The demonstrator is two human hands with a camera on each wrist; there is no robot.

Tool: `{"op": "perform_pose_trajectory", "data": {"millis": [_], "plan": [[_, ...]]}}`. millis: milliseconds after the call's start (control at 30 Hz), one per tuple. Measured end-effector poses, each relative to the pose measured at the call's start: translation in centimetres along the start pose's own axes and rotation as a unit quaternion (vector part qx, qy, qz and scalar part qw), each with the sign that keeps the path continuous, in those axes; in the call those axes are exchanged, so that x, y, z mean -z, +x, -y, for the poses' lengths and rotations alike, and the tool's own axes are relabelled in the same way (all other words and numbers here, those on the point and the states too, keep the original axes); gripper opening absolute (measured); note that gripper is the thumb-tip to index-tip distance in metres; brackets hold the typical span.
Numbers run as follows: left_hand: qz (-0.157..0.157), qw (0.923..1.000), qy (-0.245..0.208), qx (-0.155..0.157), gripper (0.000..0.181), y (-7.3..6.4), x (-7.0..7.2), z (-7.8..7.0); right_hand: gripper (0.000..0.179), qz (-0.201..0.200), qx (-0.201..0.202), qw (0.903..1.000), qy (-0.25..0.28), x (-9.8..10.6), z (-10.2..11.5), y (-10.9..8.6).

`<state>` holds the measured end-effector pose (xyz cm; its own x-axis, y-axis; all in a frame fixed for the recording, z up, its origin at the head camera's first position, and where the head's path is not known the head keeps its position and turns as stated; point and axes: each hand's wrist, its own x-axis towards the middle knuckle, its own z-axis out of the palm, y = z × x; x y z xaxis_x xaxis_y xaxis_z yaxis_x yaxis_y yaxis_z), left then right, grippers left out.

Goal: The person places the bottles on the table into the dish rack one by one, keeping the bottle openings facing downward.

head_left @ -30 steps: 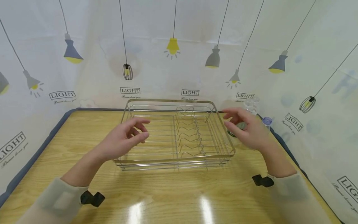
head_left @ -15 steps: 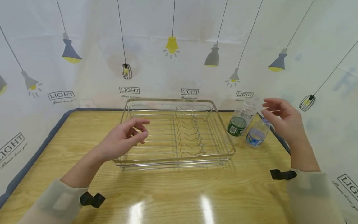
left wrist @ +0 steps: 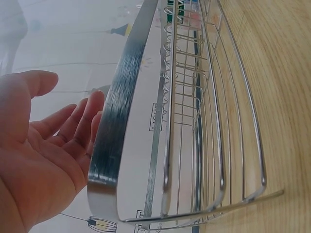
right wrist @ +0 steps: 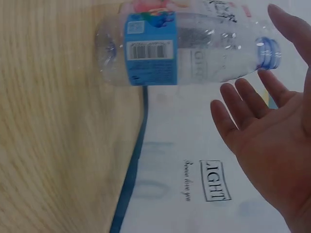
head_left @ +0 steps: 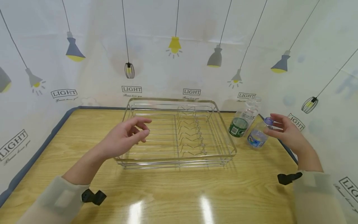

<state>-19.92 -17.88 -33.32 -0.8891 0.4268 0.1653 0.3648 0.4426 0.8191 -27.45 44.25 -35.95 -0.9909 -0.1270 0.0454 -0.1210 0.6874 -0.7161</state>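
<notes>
A clear plastic bottle (head_left: 256, 137) with a blue label and purple cap stands upright, right of a wire dish rack (head_left: 173, 160). Beside its cap is my right hand (head_left: 289, 135), thumb and fingers spread around the neck without gripping. From the right wrist, the spread fingers of the hand (right wrist: 265, 116) lie close to the bottle's cap (right wrist: 268, 53). My left hand (head_left: 123, 137) hovers over the rack's left part, fingers loosely bent and holding nothing. In the left wrist view it shows palm and fingers beside the rack's flat metal rim (left wrist: 119, 107).
A green-labelled clear bottle (head_left: 238, 127) stands between the rack and the blue-labelled one, with another clear bottle (head_left: 255, 107) partly hidden behind. The wooden table (head_left: 167, 193) meets a lamp-printed curtain (head_left: 156, 77) at the back and sides.
My right hand has moved right from beside the rack, past the bottles, then lowered to the blue-labelled bottle's cap, uncovering the bottles. My left hand stays in place.
</notes>
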Motion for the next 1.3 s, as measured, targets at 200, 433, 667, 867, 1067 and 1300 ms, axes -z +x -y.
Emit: {"op": "perform_pose_trajectory", "data": {"millis": [200, 433, 667, 867, 1067, 1300], "plan": [[0.001, 1.0, 0.003, -0.005, 0.042, 0.0, 0.0, 0.3, 0.092, 0.052, -0.029, 0.9982, -0.002, -0.7, -2.0, 0.5], [0.008, 1.0, 0.002, 0.0, 0.042, 0.0, -0.1, 0.4, 0.082, 0.071, -0.042, 0.9965, 0.011, -1.5, -3.4, 0.6], [0.008, 0.9999, 0.001, 0.01, 0.042, 0.0, -0.1, 0.5, 0.068, 0.064, -0.041, 0.9971, -0.001, -2.0, -4.5, 0.7], [0.009, 0.9999, 0.006, 0.013, 0.043, 0.0, -0.2, 0.6, 0.056, 0.028, -0.022, 0.9994, 0.006, -2.1, -4.5, 0.6], [0.007, 1.0, 0.0, 0.005, 0.043, 0.0, -0.2, 0.8, 0.044, -0.009, -0.013, 0.9992, 0.038, -1.6, -3.0, 0.2], [0.007, 0.9999, -0.004, 0.011, 0.042, -0.1, -0.2, 0.9, 0.046, -0.071, 0.02, 0.9897, 0.123, -1.1, -0.8, -0.2]]}}
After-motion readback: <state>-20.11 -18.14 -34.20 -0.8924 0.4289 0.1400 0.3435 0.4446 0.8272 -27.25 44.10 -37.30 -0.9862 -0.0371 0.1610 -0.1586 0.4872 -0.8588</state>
